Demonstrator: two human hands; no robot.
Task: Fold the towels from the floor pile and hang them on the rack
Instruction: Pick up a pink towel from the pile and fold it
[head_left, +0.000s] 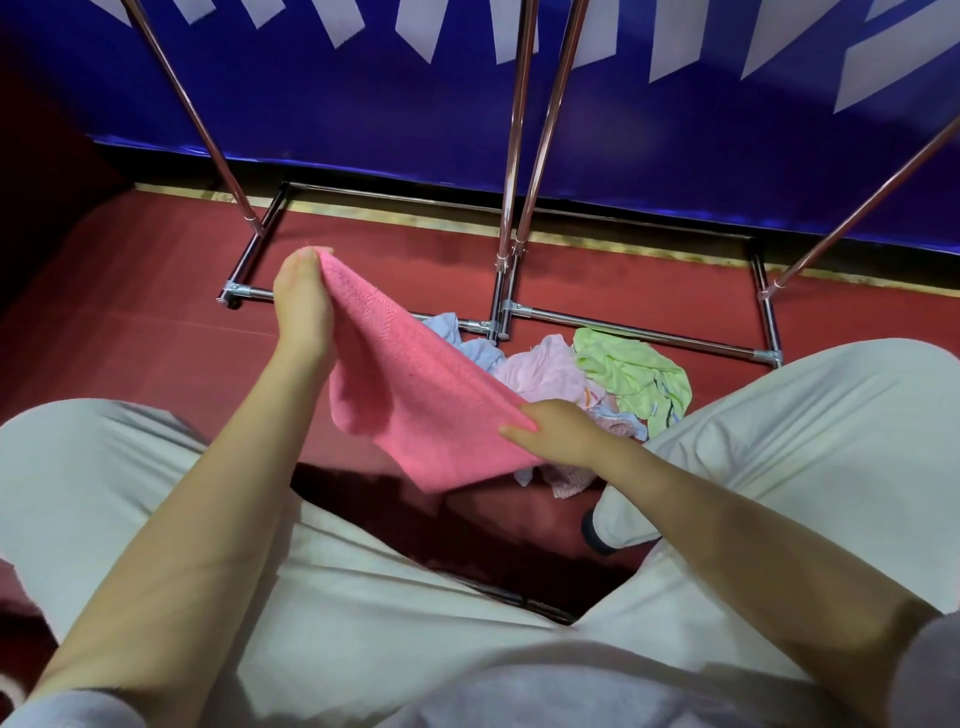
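Note:
A pink towel is stretched in the air between my two hands, above the floor. My left hand pinches its far upper corner, raised toward the rack. My right hand grips its near lower edge, just over the pile. The floor pile lies behind and right of the towel: a green towel, a pale pink towel, a light blue towel and others partly hidden. The metal rack stands beyond the pile; its hanging bars are out of view.
The rack's chrome base frame rests on the red floor next to the pile. A blue banner with white lettering covers the wall behind. My knees in light trousers flank the pile on both sides.

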